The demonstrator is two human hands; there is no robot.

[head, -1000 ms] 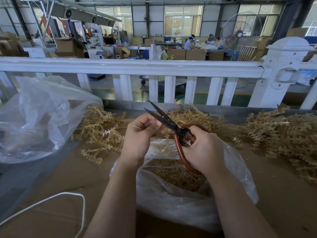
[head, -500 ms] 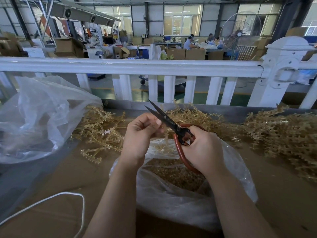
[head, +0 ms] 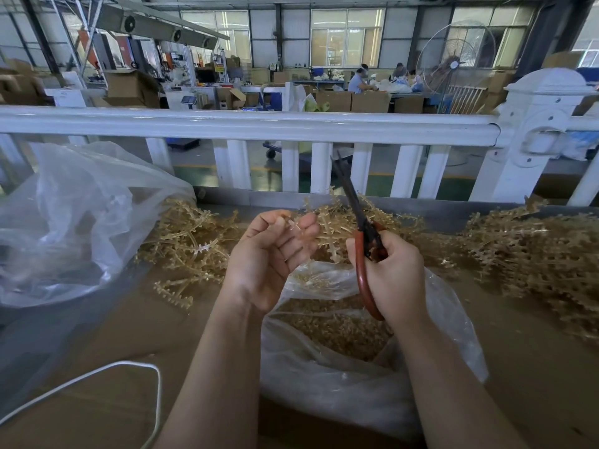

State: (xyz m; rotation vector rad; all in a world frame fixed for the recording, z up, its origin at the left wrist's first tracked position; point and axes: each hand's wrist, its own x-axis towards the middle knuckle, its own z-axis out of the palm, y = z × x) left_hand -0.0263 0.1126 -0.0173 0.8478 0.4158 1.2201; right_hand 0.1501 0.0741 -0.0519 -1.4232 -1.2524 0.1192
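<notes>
Now the right hand [head: 392,277] is gripping red-handled scissors [head: 366,234], dark blades upright, above the crinkly clear bag [head: 340,390]; the left hand [head: 262,260], also above it, is loosely holding a spiky amber sprig [head: 299,230]; brown worktop [head: 113,319] beneath.

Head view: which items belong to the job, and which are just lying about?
In the job:
scissors in right hand
plastic piece in left hand
front bag of cut bits
sprue piles

Lying about:
left bag
white cord
railing
fan
</notes>
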